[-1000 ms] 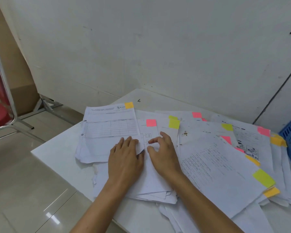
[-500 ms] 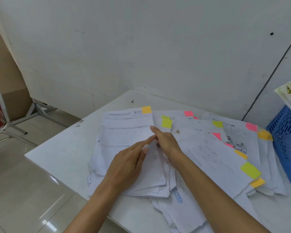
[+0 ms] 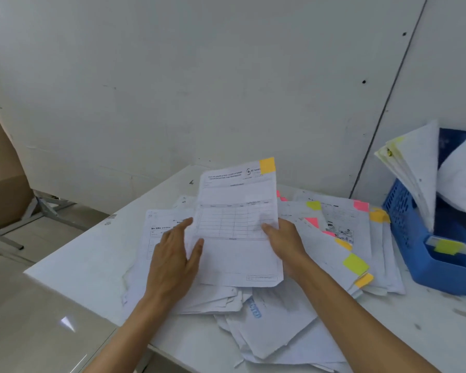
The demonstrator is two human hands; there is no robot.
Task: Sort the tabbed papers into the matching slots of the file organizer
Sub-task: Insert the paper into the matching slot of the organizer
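Midway through a sorting job, a person holds an orange-tabbed sheet (image 3: 237, 205) upright above the pile of tabbed papers (image 3: 334, 238) spread across a white table (image 3: 92, 259). The right hand (image 3: 285, 243) pinches the sheet's right edge, thumb on the printed face and fingers hidden behind. The left hand (image 3: 172, 259) is spread, fingers nearly straight, with its thumb tip resting on the left margin. The orange tab (image 3: 267, 165) sits at the sheet's top right corner. A single sheet like this is likely featherlight, limp and easily creased or torn, so a mid-edge hold away from the tab seems safest, with the second hand steadying it. The blue file organizer (image 3: 404, 227) stands to the right, near the wall (image 3: 226, 76), holding leaning filed papers (image 3: 414, 168) and showing a yellow label (image 3: 448, 246) on its front. Room above the pile looks open. The pile's right edge lies just beside the organizer, and loose sheets overhang the table's near edge.
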